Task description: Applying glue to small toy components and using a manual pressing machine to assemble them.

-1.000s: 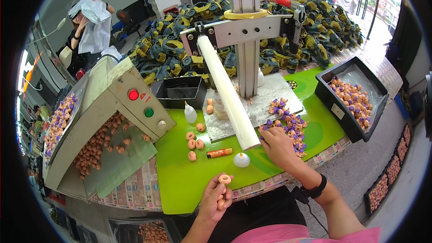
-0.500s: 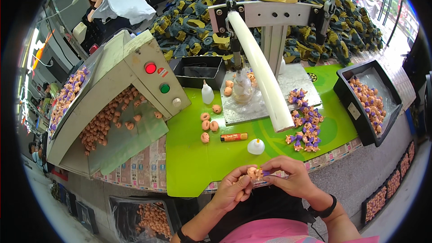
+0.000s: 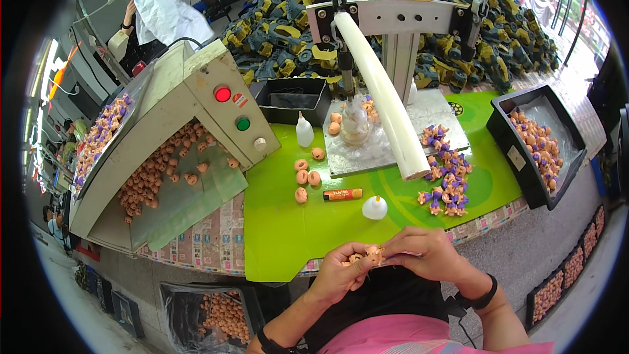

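Note:
My left hand (image 3: pixel 337 276) is closed around small peach doll heads; one doll head (image 3: pixel 374 255) shows at the fingertips, another lies partly covered in the palm. My right hand (image 3: pixel 422 254) pinches against that front head from the right, its fingers covering the purple doll body seen there a moment earlier. Both hands meet just off the table's near edge. Beyond them are a white squeeze bottle (image 3: pixel 375 208), an orange tube-shaped item (image 3: pixel 343 194) and several loose doll heads (image 3: pixel 301 177). To the right lies a pile of purple-and-peach doll bodies (image 3: pixel 451 183).
A press with a long white lever (image 3: pixel 380 92) stands on a metal plate (image 3: pixel 436 115). At left is a beige machine (image 3: pixel 190 85) with doll heads in its opening. Black bins (image 3: pixel 524 177) (image 3: pixel 295 118) flank the green mat (image 3: pixel 282 242). A person holds a white bag (image 3: pixel 171 21) behind.
My right fingers have closed in over the purple piece, which no longer shows. The hands stay together in nearly the same place. The person behind has shifted the white bag lower.

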`<state>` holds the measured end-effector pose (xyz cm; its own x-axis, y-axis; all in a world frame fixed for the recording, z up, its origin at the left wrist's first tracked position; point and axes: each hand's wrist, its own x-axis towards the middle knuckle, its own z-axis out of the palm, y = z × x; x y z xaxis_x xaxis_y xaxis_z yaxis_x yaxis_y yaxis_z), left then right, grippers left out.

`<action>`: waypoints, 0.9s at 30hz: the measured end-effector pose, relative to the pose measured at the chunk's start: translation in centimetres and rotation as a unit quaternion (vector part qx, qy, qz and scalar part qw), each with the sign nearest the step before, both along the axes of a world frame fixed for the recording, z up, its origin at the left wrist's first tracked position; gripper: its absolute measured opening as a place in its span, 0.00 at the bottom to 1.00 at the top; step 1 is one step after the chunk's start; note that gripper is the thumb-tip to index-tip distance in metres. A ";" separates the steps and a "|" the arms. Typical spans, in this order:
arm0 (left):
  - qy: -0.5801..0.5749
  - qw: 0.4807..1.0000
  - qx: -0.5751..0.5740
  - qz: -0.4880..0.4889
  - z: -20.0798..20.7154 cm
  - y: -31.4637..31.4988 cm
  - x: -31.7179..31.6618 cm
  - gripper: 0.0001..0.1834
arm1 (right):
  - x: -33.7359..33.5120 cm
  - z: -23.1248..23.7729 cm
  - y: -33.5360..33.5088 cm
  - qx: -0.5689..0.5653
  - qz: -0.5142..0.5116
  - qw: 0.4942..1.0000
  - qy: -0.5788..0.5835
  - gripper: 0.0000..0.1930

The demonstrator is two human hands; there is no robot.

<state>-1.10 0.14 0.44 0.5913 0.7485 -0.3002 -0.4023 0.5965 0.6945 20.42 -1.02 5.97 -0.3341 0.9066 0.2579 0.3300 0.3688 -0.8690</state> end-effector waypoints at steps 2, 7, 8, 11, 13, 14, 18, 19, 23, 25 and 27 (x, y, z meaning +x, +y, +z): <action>0.010 1.000 -0.003 -0.011 0.3 0.0 -0.1 0.12 | 0.1 -0.6 0.1 0.001 0.003 1.000 0.005 0.13; -0.055 0.997 -0.057 -0.021 -0.5 0.2 -0.3 0.10 | -0.1 -0.9 0.4 0.025 0.006 1.000 0.004 0.14; -0.076 0.994 -0.075 -0.022 -0.5 0.2 -0.4 0.10 | -0.2 -0.6 0.4 0.032 -0.004 0.999 -0.017 0.14; -0.092 0.991 -0.097 -0.013 0.0 0.2 -0.9 0.09 | -0.5 1.5 1.3 0.049 -0.006 0.997 -0.053 0.13; -0.087 0.992 -0.086 -0.004 0.4 0.5 -1.1 0.09 | -0.3 3.3 3.0 0.060 -0.006 0.996 -0.072 0.13; -0.082 0.994 -0.078 0.002 0.7 0.7 -1.2 0.10 | -0.1 4.4 4.3 0.153 -0.034 0.983 -0.098 0.12; -0.049 0.996 -0.067 0.023 1.3 1.1 -1.7 0.11 | -0.5 10.7 9.8 0.404 0.010 0.908 -0.112 0.11; -0.043 0.996 -0.068 0.027 1.3 1.1 -2.0 0.12 | -1.2 12.6 11.6 0.478 0.036 0.873 -0.087 0.11; -0.048 0.997 -0.058 0.029 1.7 1.0 -2.7 0.14 | -2.9 20.1 17.4 0.624 -0.083 0.776 -0.031 0.16; -0.054 0.996 -0.057 0.032 1.9 0.9 -2.8 0.14 | -2.5 21.6 20.7 0.626 -0.109 0.772 -0.018 0.15; -0.061 0.996 -0.055 0.038 2.1 1.0 -3.2 0.14 | -1.9 21.4 22.8 0.626 -0.133 0.768 -0.003 0.15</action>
<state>-4.30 1.17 2.53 0.5710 0.7589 -0.3129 -0.5265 0.6310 0.5697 18.51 21.83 27.40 -0.1844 -0.0149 0.9827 0.5414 0.8330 0.1142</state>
